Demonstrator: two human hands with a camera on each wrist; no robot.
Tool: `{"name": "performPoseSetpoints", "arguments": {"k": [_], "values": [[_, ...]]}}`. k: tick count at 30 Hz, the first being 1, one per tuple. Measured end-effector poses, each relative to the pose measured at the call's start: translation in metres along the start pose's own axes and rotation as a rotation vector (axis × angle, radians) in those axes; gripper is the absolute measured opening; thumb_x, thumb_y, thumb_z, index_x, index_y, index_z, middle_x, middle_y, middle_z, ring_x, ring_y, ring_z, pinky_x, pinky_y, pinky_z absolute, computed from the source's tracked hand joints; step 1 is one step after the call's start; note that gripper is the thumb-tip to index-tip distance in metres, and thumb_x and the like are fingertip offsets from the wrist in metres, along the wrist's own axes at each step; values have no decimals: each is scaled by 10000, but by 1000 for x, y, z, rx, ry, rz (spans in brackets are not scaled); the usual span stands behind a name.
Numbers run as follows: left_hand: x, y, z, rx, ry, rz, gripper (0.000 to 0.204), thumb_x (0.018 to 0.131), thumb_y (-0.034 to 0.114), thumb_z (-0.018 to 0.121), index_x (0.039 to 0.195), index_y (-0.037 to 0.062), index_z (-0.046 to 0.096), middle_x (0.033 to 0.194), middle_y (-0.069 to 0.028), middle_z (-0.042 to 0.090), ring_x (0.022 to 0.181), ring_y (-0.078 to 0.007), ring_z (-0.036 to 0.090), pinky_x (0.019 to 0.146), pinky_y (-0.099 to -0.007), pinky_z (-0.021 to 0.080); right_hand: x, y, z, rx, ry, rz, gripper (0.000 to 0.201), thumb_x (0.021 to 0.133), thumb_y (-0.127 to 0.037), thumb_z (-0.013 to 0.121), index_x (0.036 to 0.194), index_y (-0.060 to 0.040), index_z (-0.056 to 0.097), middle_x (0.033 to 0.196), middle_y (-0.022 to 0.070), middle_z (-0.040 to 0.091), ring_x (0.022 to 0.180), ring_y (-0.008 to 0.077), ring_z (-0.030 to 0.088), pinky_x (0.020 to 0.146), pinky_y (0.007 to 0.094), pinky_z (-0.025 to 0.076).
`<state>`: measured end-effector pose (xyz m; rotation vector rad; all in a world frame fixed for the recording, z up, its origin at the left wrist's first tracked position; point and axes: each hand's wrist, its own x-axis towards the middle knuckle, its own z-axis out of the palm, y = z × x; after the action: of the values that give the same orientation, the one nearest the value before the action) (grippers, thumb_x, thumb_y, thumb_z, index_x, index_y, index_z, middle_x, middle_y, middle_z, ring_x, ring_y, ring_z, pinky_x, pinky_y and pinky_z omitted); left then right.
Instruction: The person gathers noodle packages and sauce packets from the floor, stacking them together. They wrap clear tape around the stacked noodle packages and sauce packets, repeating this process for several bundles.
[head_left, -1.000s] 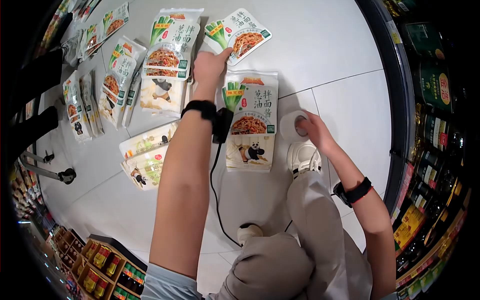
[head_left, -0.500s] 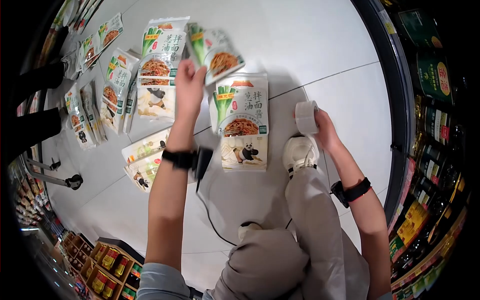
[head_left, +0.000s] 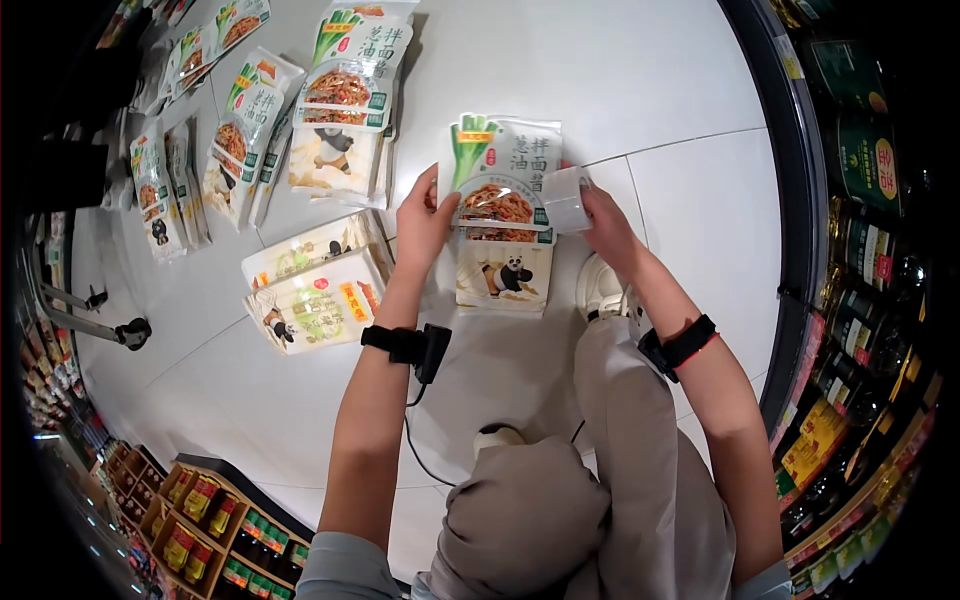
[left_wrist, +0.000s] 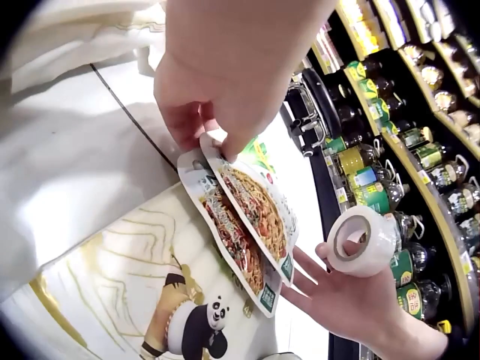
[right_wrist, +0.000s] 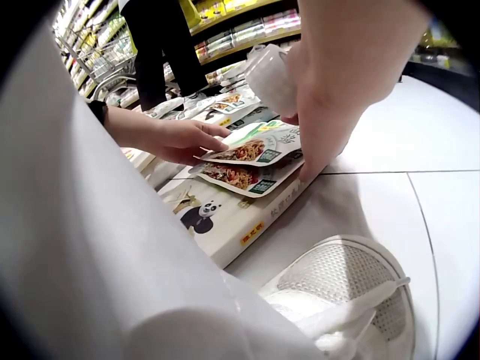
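Note:
My left hand (head_left: 427,225) pinches the left edge of a flat white sauce pouch (head_left: 498,195) with a noodle picture and green scallions. A second pouch (left_wrist: 238,259) lies just under it, its lower edge showing below. Both are over a cream noodle pack (head_left: 500,285) with a panda print. My right hand (head_left: 608,225) is at the pouches' right side, a roll of clear tape (head_left: 566,200) hooked on its thumb. In the left wrist view its other fingers (left_wrist: 304,274) reach out straight at the pouch edges.
On the floor to the left lie a noodle pack with a pouch (head_left: 340,110), similar sets (head_left: 240,140) and two bare noodle packs (head_left: 320,290). Shelves of bottles (head_left: 870,270) line the right. A shoe (head_left: 603,285) stands near the pack; another person's legs (right_wrist: 161,49) are beyond.
The left hand has carried the loose pouch from the far floor down onto the noodle pack set. My right hand, with the tape roll, has moved left to the pack's right side.

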<state>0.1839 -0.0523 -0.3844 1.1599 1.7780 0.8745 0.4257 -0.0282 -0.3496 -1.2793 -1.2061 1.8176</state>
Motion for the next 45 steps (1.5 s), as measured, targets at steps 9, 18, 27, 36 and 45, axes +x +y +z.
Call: {"name": "performPoseSetpoints", "arguments": {"k": [9, 18, 27, 36, 45], "values": [[-20, 16, 3, 39, -65, -95, 468, 736, 96, 684, 1166, 22, 514, 659, -31, 522, 582, -99, 485, 568, -235, 438, -18, -10, 6, 30, 181, 235, 299, 872, -63, 297, 1030, 50, 525, 973, 101, 568, 898, 156, 514, 806, 276, 396], [-23, 3, 3, -30, 13, 29, 333, 781, 50, 629, 1106, 12, 563, 746, -4, 567, 683, -73, 522, 645, -219, 450, -22, -20, 8, 333, 175, 358, 347, 871, -132, 341, 1160, 25, 452, 1096, 109, 533, 987, 186, 514, 860, 319, 399], [-28, 1, 3, -95, -1, 0, 379, 748, -35, 625, 1118, -15, 545, 762, -30, 553, 676, -89, 519, 641, -227, 473, -23, -6, 1, 210, 118, 373, 363, 884, -154, 338, 1175, 28, 456, 1096, 108, 543, 999, 167, 511, 873, 285, 391], [-29, -3, 3, -86, -20, 45, 435, 755, -36, 612, 1178, 26, 535, 830, -29, 585, 707, -73, 530, 682, -220, 474, -34, -3, 15, 84, 71, 352, 485, 864, -121, 442, 1298, 70, 336, 1280, 149, 440, 1159, 175, 426, 975, 267, 314], [-31, 9, -1, -30, -54, 64, 405, 760, -14, 615, 1156, 4, 535, 893, -85, 571, 757, -123, 548, 685, -250, 483, -42, 0, 14, 32, 75, 343, 490, 856, -111, 461, 1294, 72, 339, 1354, 150, 356, 1199, 184, 388, 987, 275, 300]]}}
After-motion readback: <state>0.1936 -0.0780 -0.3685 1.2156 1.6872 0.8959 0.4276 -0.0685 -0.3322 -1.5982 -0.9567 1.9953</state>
